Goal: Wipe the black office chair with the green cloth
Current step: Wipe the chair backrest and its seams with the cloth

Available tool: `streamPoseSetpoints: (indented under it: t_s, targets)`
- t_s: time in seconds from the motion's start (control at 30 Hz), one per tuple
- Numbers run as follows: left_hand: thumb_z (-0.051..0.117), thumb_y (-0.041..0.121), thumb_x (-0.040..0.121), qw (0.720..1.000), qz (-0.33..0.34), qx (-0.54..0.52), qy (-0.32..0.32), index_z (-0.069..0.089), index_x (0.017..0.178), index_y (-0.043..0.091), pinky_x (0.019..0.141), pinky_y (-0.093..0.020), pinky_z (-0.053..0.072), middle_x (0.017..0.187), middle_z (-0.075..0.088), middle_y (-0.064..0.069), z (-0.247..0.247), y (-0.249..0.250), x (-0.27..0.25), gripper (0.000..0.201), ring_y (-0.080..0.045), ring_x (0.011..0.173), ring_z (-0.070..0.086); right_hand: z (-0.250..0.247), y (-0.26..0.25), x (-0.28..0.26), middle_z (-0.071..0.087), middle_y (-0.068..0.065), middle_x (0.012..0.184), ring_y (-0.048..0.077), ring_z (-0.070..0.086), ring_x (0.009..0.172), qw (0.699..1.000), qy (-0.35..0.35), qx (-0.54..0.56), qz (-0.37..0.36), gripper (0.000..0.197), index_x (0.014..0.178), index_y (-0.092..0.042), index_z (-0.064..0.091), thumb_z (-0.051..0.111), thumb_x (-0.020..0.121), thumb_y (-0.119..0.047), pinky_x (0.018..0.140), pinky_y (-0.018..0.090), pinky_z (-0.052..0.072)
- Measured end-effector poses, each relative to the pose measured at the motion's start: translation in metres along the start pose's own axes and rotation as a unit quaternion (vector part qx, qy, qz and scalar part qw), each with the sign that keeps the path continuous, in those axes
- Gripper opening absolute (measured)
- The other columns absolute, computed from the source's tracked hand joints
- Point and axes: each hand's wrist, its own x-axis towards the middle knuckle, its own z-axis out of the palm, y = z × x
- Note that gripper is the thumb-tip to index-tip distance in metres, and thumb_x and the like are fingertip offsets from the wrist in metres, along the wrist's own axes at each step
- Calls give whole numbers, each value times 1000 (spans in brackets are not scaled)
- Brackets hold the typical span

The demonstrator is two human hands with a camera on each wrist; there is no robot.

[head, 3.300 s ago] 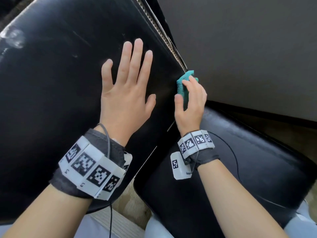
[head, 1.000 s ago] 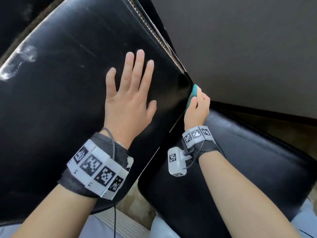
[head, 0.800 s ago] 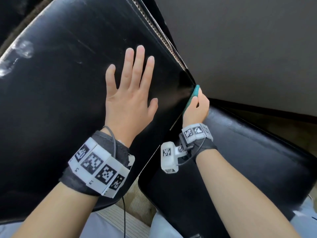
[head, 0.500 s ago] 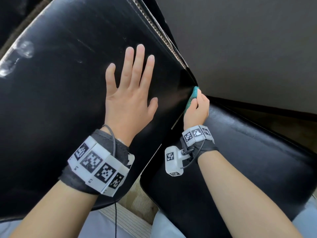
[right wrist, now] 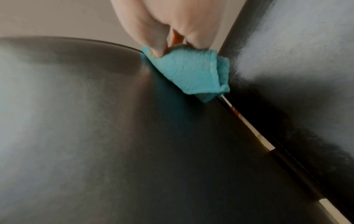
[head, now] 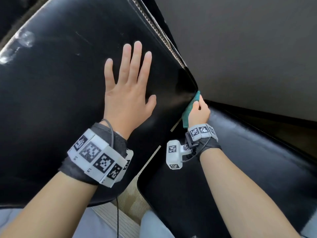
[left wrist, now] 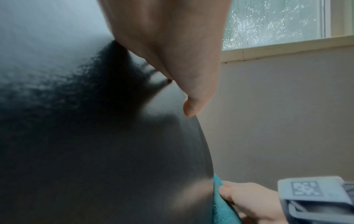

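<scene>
The black office chair fills the head view: its glossy backrest (head: 60, 100) on the left, its seat (head: 248, 169) on the right. My left hand (head: 127, 86) lies flat on the backrest with the fingers spread and straight. My right hand (head: 199, 110) grips the folded green cloth (head: 188, 112) and holds it against the backrest's lower right edge, at the gap above the seat. In the right wrist view the cloth (right wrist: 191, 72) is pinched between fingers, its fold touching seat (right wrist: 114, 136) and backrest (right wrist: 296, 75). The left wrist view shows the cloth (left wrist: 220, 201) at the backrest's rim.
A plain grey wall (head: 248, 48) stands behind the chair, with a dark baseboard (head: 257, 114) below it. Tan carpet (head: 132, 200) shows through the gap between backrest and seat. A window (left wrist: 277, 22) sits high on the wall in the left wrist view.
My right hand has slid the cloth down the backrest's right edge, from mid-edge to its bottom corner by the seat. The left hand has stayed flat on the backrest.
</scene>
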Motion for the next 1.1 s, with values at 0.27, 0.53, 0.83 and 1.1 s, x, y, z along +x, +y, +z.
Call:
streamPoseSetpoints:
  t_s: [0.27, 0.53, 0.83, 1.1]
  targets:
    - [53, 39, 85, 1000, -4, -22, -7, 10, 150, 12, 113, -50, -4, 158, 2, -12, -4, 2, -2, 82, -28, 145, -2, -1, -11, -8, 62, 2, 123, 16, 55, 116, 996, 3, 87, 22, 39, 124, -13, 60, 42, 90, -6, 103, 29, 41]
    - [53, 43, 86, 1000, -5, -21, -22, 10, 150, 14, 113, -49, -3, 158, 2, -11, -8, -2, 1, 83, -27, 145, -2, 0, -58, -31, 56, 8, 115, 7, 48, 98, 988, 12, 16, -156, 32, 117, -3, 63, 46, 91, 2, 77, -9, 26]
    - [59, 37, 82, 1000, 17, 26, -1, 34, 143, 16, 101, -45, 12, 153, 27, -6, -28, -20, 3, 69, -22, 139, 22, 7, -110, -50, 55, 13, 108, 12, 50, 96, 968, -11, -68, -241, 31, 118, 0, 62, 48, 90, 1, 77, -7, 28]
    - [53, 34, 85, 1000, -16, -4, 24, 15, 149, 12, 110, -47, -11, 158, 11, -9, -42, -68, 7, 78, -24, 142, 0, 23, -118, -54, 53, 20, 115, 26, 52, 108, 967, 29, -82, -241, 32, 118, 3, 61, 49, 89, 2, 89, 10, 29]
